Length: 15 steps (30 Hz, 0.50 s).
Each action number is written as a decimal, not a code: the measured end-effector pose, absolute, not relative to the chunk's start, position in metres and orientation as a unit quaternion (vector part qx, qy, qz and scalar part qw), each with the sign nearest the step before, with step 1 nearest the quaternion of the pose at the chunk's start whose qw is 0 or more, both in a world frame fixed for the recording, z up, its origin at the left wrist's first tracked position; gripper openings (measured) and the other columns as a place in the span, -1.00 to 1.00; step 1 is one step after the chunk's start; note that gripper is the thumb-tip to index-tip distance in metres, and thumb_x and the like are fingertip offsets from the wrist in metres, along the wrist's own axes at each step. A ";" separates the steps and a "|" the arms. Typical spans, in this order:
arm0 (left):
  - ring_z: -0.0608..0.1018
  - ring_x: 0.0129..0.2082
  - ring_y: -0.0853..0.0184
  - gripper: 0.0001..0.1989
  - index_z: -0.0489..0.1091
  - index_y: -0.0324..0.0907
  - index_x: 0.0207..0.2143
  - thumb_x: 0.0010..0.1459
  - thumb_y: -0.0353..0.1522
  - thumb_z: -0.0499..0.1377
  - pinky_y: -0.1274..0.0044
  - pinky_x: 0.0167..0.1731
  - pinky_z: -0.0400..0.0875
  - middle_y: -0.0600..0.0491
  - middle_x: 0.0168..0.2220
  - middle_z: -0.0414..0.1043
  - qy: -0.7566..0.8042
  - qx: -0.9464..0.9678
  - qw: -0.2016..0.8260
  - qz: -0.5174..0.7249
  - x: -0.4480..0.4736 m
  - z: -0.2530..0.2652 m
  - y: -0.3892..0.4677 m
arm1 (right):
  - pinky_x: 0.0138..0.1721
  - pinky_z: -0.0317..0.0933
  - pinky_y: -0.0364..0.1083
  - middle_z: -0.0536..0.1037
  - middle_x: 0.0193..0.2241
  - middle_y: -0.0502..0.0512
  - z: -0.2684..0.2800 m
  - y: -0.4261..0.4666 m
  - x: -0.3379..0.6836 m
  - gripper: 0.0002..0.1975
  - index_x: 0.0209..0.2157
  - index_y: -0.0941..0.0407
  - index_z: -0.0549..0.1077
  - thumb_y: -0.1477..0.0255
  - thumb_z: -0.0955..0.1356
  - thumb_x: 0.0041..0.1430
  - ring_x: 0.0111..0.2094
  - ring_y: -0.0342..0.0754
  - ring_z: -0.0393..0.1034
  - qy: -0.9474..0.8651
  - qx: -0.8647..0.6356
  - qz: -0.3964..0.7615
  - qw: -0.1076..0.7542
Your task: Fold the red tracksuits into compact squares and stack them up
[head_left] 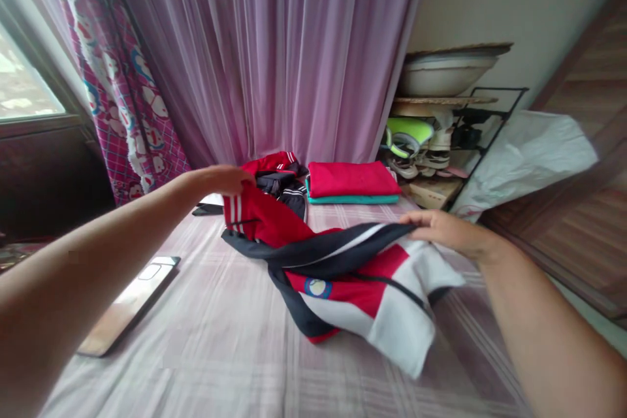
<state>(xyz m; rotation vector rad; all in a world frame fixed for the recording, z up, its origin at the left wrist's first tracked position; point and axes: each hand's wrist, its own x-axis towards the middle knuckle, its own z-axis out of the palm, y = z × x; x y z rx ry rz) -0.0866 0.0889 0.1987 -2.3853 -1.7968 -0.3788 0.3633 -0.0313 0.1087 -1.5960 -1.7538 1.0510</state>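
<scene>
A red, navy and white sports jacket with a round blue badge is stretched between my hands above the bed. My left hand is closed on its red, white-striped end at the far left. On the right, my right hand pinches the navy-and-white edge of the same jacket. The lower part droops toward the sheet, its white panel hanging near my right forearm. Behind the jacket lie more red and navy striped clothes in a loose heap. Beside them sits a folded stack with a red cloth over a teal one.
A plaid bedsheet covers the surface. On the left lies a phone. Purple curtains hang behind the bed. A rack holding shoes and a basin stands at right, next to a white plastic bag.
</scene>
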 end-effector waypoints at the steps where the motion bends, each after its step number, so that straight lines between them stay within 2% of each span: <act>1: 0.56 -0.16 0.16 -0.68 0.53 -0.20 -0.08 0.10 -0.43 0.16 0.36 -0.08 0.43 0.01 -0.32 0.59 -0.601 -0.780 0.088 -0.150 -0.069 0.211 0.098 | -0.11 0.34 0.04 0.61 -0.21 0.14 0.109 -0.014 0.364 -0.65 -0.16 0.09 0.56 0.31 0.39 -0.04 -0.18 0.10 0.47 -0.609 -0.634 0.327 0.346; 2: 0.50 0.00 0.15 -0.60 0.44 -0.18 0.08 0.20 -0.41 0.07 0.29 0.07 0.35 -0.01 -0.17 0.58 -0.599 -0.774 0.107 -0.175 -0.054 0.220 0.104 | -0.06 0.33 0.08 0.59 -0.13 0.20 0.107 0.001 0.365 -0.61 -0.08 0.10 0.53 0.34 0.36 0.01 -0.12 0.13 0.46 -0.559 -0.680 0.236 0.411; 3: 0.42 0.13 0.12 -0.54 0.35 -0.16 0.19 0.25 -0.38 0.04 0.23 0.18 0.24 -0.04 -0.02 0.53 -0.600 -0.763 0.129 -0.205 -0.040 0.222 0.109 | 0.01 0.29 0.13 0.55 -0.03 0.28 0.104 0.014 0.366 -0.54 0.02 0.12 0.48 0.37 0.35 0.04 -0.02 0.17 0.43 -0.520 -0.717 0.150 0.439; 5: 0.22 0.30 0.07 -0.43 0.14 -0.13 0.33 0.28 -0.31 0.05 0.15 0.29 0.05 -0.07 0.26 0.29 -0.582 -0.756 0.168 -0.246 -0.024 0.210 0.110 | 0.12 0.20 0.20 0.42 0.13 0.41 0.093 0.026 0.364 -0.42 0.15 0.16 0.38 0.40 0.36 0.05 0.14 0.26 0.31 -0.494 -0.754 0.016 0.433; 7: 0.15 0.35 0.00 -0.35 0.10 -0.13 0.35 0.23 -0.30 0.13 0.12 0.31 0.00 -0.12 0.39 0.07 -0.558 -0.774 0.186 -0.235 -0.022 0.177 0.105 | 0.16 0.17 0.19 0.40 0.16 0.41 0.076 0.022 0.357 -0.44 0.15 0.15 0.39 0.40 0.36 0.08 0.18 0.26 0.27 -0.548 -0.733 -0.042 0.401; 10: 0.39 0.21 0.05 -0.56 0.36 -0.06 0.17 0.24 -0.26 0.12 0.17 0.23 0.18 -0.08 0.22 0.37 -0.545 -0.812 0.135 -0.162 -0.041 0.107 0.088 | 0.13 0.23 0.12 0.53 0.02 0.26 0.041 -0.003 0.332 -0.65 -0.02 0.08 0.52 0.35 0.32 0.16 0.08 0.15 0.39 -0.674 -0.640 -0.049 0.365; 12: 0.45 0.16 0.04 -0.50 0.36 -0.11 0.18 0.22 -0.15 0.14 0.21 0.18 0.27 -0.12 0.18 0.41 -0.549 -0.826 0.072 -0.104 -0.056 0.063 0.075 | 0.09 0.25 0.13 0.56 0.00 0.22 0.019 -0.020 0.310 -0.67 -0.05 0.07 0.55 0.32 0.32 0.18 0.06 0.14 0.41 -0.728 -0.605 -0.053 0.319; 15: 0.41 0.22 0.06 -0.35 0.25 -0.17 0.26 0.18 -0.11 0.18 0.29 0.18 0.28 -0.16 0.25 0.33 -0.573 -0.816 -0.005 -0.077 -0.070 0.022 0.059 | 0.09 0.20 0.18 0.52 0.09 0.24 -0.003 -0.032 0.277 -0.57 0.06 0.07 0.50 0.31 0.37 0.15 0.12 0.20 0.34 -0.770 -0.589 -0.078 0.233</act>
